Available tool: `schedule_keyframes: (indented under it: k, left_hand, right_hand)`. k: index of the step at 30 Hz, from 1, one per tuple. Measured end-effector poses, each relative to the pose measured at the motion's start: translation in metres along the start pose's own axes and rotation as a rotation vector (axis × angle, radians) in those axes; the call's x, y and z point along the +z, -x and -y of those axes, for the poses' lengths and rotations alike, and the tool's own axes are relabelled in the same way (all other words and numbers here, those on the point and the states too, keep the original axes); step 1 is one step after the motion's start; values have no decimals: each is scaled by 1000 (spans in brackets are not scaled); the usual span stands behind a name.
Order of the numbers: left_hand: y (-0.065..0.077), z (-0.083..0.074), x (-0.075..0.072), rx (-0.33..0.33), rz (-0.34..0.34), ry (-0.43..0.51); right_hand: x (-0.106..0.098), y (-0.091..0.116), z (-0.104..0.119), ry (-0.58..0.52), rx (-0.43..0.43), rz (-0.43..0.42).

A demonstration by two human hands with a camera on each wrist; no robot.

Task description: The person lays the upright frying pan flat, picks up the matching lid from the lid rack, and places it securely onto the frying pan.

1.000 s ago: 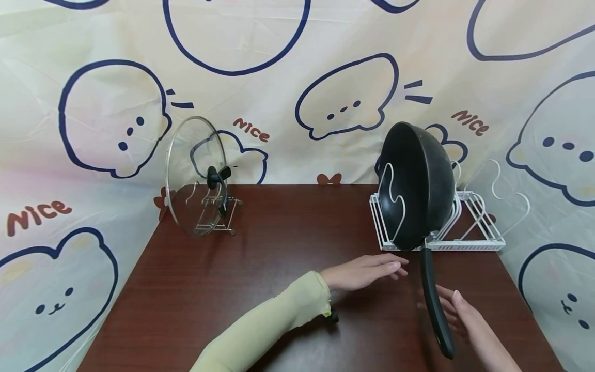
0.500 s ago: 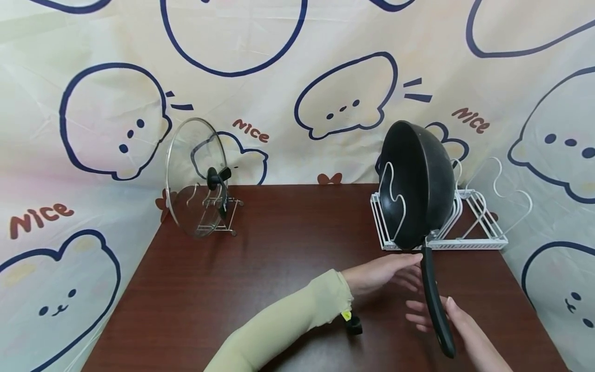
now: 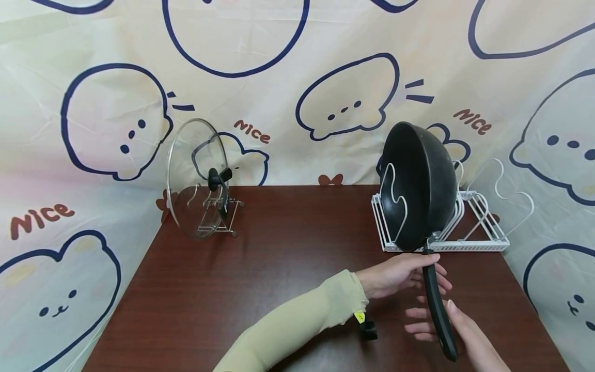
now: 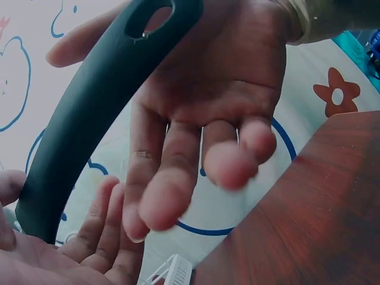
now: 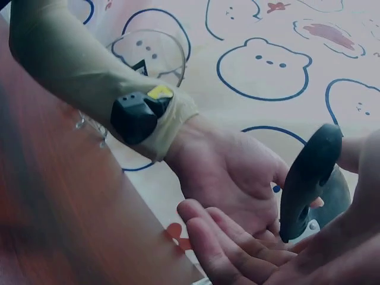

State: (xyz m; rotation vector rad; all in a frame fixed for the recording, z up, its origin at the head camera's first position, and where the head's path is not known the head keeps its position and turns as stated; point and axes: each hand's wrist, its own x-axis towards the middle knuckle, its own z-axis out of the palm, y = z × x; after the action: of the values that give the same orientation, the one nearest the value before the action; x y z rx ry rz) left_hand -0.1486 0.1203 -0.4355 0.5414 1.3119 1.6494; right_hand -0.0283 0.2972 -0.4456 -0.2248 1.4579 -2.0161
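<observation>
Pan (image 3: 432, 175) stands on edge in the rack (image 3: 474, 247), handle (image 3: 437, 307) projecting over the table (image 3: 288, 232). Left hand (image 3: 395, 271), thumb across the handle's upper end, and right hand (image 3: 467, 325), lower down, both have loose fingers, neither clenched; contact cannot be confirmed.

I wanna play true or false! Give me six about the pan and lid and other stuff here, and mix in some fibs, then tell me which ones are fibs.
1. The black pan is propped on its edge in the white rack. True.
2. The pan's handle points toward the back wall. False: it points toward the front of the table.
3. The glass lid is on the pan. False: it stands in the small metal rack, away from the pan.
4. The lid has a dark knob. True.
5. The left sleeve is bright red. False: it is pale yellow-green.
6. The cloth behind the table says "nice". True.
</observation>
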Motion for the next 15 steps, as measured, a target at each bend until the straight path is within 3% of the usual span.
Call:
schedule_keyframes:
  k: [5, 15]
  left_hand:
    - [-1, -2, 1, 13, -25, 32]
    - [-4, -6, 2, 35, -67, 50]
  right_hand:
    - [3, 0, 0, -59, -8, 30]
    - [11, -5, 0, 29, 43, -88]
